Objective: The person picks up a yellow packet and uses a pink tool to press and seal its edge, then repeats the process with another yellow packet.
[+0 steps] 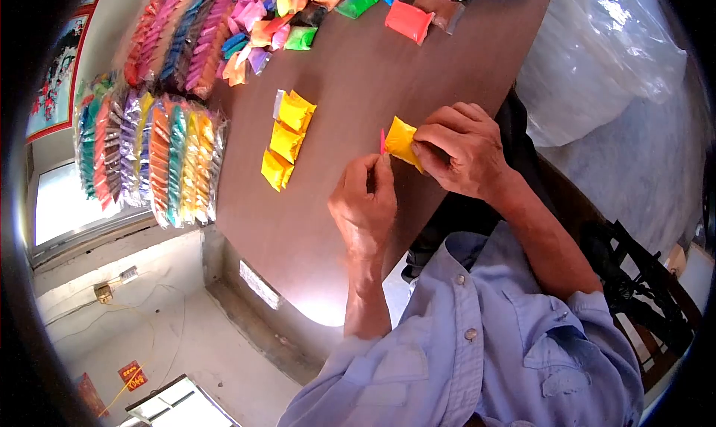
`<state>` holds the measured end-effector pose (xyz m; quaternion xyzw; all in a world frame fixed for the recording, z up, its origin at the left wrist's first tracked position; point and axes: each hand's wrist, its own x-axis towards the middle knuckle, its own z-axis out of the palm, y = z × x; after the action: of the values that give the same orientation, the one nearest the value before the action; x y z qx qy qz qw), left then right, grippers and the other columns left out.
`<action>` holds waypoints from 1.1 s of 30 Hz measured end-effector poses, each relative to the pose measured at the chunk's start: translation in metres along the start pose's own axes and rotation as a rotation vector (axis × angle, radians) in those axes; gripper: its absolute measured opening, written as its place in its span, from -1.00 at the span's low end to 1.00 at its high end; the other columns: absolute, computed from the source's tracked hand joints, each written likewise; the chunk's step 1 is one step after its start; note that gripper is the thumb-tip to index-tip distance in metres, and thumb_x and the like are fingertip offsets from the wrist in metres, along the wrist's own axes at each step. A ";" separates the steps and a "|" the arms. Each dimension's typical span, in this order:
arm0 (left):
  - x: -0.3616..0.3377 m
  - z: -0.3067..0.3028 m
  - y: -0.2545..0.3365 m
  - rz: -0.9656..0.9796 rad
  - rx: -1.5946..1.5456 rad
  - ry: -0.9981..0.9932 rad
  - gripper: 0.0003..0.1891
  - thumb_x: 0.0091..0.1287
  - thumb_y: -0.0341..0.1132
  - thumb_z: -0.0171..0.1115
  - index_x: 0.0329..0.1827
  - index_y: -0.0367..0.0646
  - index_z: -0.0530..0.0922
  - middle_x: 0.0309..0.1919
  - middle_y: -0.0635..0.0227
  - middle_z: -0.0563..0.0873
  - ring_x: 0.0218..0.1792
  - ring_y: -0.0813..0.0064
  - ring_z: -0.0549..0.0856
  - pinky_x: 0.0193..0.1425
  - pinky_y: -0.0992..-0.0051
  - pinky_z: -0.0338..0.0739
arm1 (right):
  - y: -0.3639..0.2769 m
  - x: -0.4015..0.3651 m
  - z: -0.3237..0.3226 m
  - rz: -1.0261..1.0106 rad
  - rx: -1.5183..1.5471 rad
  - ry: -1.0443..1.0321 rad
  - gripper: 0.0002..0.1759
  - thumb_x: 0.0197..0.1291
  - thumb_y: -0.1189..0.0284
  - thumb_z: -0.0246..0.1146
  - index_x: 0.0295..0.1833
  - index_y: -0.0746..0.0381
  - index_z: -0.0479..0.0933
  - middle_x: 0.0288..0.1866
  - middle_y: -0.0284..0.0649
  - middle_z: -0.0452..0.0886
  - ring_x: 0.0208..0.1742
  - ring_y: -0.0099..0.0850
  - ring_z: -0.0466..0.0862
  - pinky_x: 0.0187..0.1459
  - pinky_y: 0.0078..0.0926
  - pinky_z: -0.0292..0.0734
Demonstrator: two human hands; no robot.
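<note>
My right hand (466,149) pinches a small yellow clay-like packet (403,139) between thumb and fingers. Close beside it, my left hand (365,202) has its thumb and forefinger pressed together on a thin pink stick (382,141). That stick's upper end stands just left of the packet; its lower end is hidden by the fingertips. Left of both hands, a short row of yellow packets (286,141) lies on the brown table (343,76), with a clear wrapper edge showing at the top.
Loose packets in many colours (302,38) lie along the table's far side, a red packet (409,21) among them. Bundled strips of coloured packets (183,162) are stacked at the left edge. A large clear plastic bag (597,61) fills the right side.
</note>
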<state>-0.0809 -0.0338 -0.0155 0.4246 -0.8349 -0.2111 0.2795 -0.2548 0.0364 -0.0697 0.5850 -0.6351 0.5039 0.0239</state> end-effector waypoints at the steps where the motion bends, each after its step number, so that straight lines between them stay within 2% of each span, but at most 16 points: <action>1: -0.002 0.001 -0.001 0.006 0.003 0.021 -0.88 0.47 -0.38 0.43 -0.15 -0.28 0.74 -0.38 0.20 0.81 -0.36 0.53 0.76 -0.26 0.47 0.65 | 0.000 0.000 0.000 0.001 0.004 0.007 -0.80 0.07 0.40 0.57 -0.23 0.09 0.68 -0.25 -0.38 0.67 -0.24 -0.33 0.65 -0.15 -0.30 0.49; 6: -0.006 -0.002 0.002 -0.041 0.029 0.038 -0.89 0.46 -0.39 0.43 -0.13 -0.27 0.75 -0.37 0.20 0.81 -0.34 0.52 0.77 -0.21 0.45 0.67 | -0.001 -0.001 0.000 0.013 -0.002 0.002 -0.81 0.07 0.42 0.56 -0.23 0.09 0.68 -0.25 -0.38 0.67 -0.24 -0.33 0.65 -0.15 -0.30 0.49; 12: -0.015 0.014 0.003 0.092 -0.071 -0.036 -0.91 0.46 -0.42 0.42 -0.15 -0.27 0.74 -0.35 0.17 0.82 -0.35 0.45 0.79 -0.22 0.43 0.68 | 0.000 0.001 -0.002 -0.003 -0.004 0.000 -0.80 0.07 0.44 0.56 -0.21 0.11 0.68 -0.27 -0.37 0.66 -0.25 -0.34 0.65 -0.16 -0.31 0.48; 17: -0.008 0.009 -0.008 0.011 0.042 -0.022 -0.91 0.45 -0.41 0.44 -0.16 -0.26 0.74 -0.37 0.14 0.82 -0.36 0.42 0.80 -0.25 0.40 0.68 | -0.002 0.002 -0.001 0.015 -0.016 -0.018 -0.81 0.07 0.44 0.55 -0.23 0.11 0.66 -0.29 -0.37 0.66 -0.26 -0.33 0.65 -0.17 -0.30 0.47; 21: -0.001 0.005 -0.016 0.027 0.071 0.040 -0.90 0.45 -0.41 0.44 -0.16 -0.27 0.74 -0.38 0.15 0.81 -0.39 0.42 0.79 -0.29 0.40 0.66 | -0.002 0.002 0.000 0.009 -0.018 0.001 -0.81 0.07 0.43 0.55 -0.24 0.11 0.66 -0.30 -0.37 0.65 -0.27 -0.32 0.64 -0.18 -0.30 0.47; 23: 0.000 0.000 -0.010 -0.108 0.052 0.043 -0.91 0.45 -0.41 0.43 -0.15 -0.26 0.74 -0.37 0.16 0.82 -0.38 0.43 0.79 -0.28 0.41 0.67 | -0.002 0.001 -0.002 0.024 -0.020 -0.018 -0.81 0.06 0.44 0.55 -0.24 0.11 0.66 -0.30 -0.37 0.65 -0.27 -0.32 0.63 -0.18 -0.30 0.47; 27: -0.010 0.004 0.006 -0.016 -0.010 0.016 -0.92 0.45 -0.43 0.43 -0.14 -0.26 0.74 -0.36 0.16 0.83 -0.36 0.42 0.81 -0.25 0.40 0.68 | -0.002 0.002 -0.001 0.018 -0.020 -0.016 -0.81 0.06 0.45 0.54 -0.25 0.12 0.66 -0.31 -0.36 0.64 -0.27 -0.31 0.63 -0.18 -0.30 0.47; 29: -0.020 0.015 0.005 0.091 -0.086 -0.012 -0.95 0.43 -0.44 0.42 -0.17 -0.22 0.72 -0.32 0.10 0.82 -0.34 0.16 0.85 -0.25 0.33 0.71 | -0.002 0.002 -0.002 0.016 -0.009 -0.013 -0.81 0.05 0.45 0.54 -0.25 0.12 0.66 -0.32 -0.35 0.63 -0.27 -0.31 0.63 -0.18 -0.30 0.47; 33: -0.021 0.017 0.006 -0.004 -0.079 -0.057 -0.95 0.42 -0.44 0.43 -0.17 -0.21 0.72 -0.33 0.10 0.82 -0.34 0.15 0.85 -0.25 0.33 0.72 | -0.002 0.002 -0.003 0.032 -0.013 -0.029 -0.81 0.04 0.45 0.53 -0.25 0.12 0.65 -0.32 -0.35 0.63 -0.27 -0.30 0.63 -0.18 -0.29 0.47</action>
<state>-0.0852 -0.0109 -0.0304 0.4086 -0.8328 -0.2563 0.2716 -0.2553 0.0380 -0.0656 0.5816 -0.6481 0.4915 0.0104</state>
